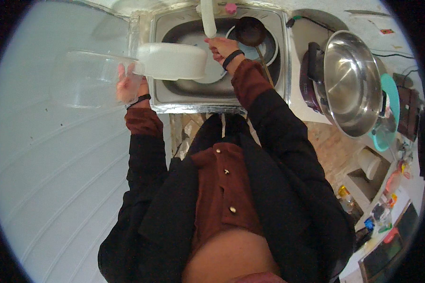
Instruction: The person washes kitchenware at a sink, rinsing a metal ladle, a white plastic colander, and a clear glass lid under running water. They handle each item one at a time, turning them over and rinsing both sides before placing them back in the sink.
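Note:
My left hand [127, 85] grips a clear plastic bowl [88, 79] at the sink's left edge; the fingers show through its wall. A white plastic basket [171, 61] adjoins the bowl's rim and hangs tilted over the steel sink [217, 102]. Just below the tip of the white faucet spout [208, 21] is my right hand [225, 48], fingers bent. Whether it touches the spout or holds something small cannot be made out. In the basin are a pale plate [212, 78], partly hidden by the basket, a bowl [272, 53] and a dark ladle [250, 31] lying across it.
Right of the sink, a large steel pot [352, 85] is tipped up beside a dark appliance [309, 83] and a turquoise plastic basin [389, 116]. A pink knob [231, 8] is behind the spout. A white panelled wall [63, 148] runs along my left.

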### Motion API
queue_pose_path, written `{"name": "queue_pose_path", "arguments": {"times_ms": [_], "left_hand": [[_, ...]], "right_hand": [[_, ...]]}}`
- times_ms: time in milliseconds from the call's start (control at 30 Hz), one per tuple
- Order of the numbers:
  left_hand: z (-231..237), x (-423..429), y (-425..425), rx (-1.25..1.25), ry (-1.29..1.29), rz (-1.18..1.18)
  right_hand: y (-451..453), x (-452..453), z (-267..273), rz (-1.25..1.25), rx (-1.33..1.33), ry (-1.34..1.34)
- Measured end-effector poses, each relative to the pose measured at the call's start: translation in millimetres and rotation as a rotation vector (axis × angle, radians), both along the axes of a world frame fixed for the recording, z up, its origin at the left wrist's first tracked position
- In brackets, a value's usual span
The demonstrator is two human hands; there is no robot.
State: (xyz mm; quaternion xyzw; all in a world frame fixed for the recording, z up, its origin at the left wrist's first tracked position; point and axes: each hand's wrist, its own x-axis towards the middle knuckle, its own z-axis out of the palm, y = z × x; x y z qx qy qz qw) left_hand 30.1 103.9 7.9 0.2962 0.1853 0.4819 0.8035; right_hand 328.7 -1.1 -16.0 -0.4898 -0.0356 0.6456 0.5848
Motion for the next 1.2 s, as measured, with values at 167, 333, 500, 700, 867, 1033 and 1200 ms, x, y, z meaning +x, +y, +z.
{"name": "queue_pose_path", "arguments": {"times_ms": [167, 333, 500, 700, 867, 1033, 1200], "left_hand": [[6.6, 32.4, -19.0, -0.124, -0.035, 0.215], [10.9, 44.8, -22.3, -0.130, 0.021, 0.267], [-5.1, 43.9, -23.6, -0.184, -0.031, 0.154], [26.8, 32.1, -63.4, -0.380, 0.017, 0.044], [29.8, -9.9, -89.7, -0.584, 0.142, 0.050], [20.9, -49.4, -94.8, -0.486, 0.073, 0.077], [40.3, -42.5, -94.8, -0.547, 0.061, 0.198]], "right_hand": [[-18.8, -6.2, 8.8, -0.145, -0.065, -0.190], [-58.1, -29.0, 8.2, -0.089, -0.379, 0.226], [-50.1, -57.7, -2.5, -0.465, -0.027, 0.701], [-19.9, -27.3, -5.7, -0.589, 0.002, 0.603], [-20.2, -20.9, -38.4, -0.544, 0.073, 0.417], [-18.2, 12.7, -62.3, -0.477, 0.115, 0.163], [-9.1, 12.0, -16.7, -0.539, 0.082, 0.023]]}}
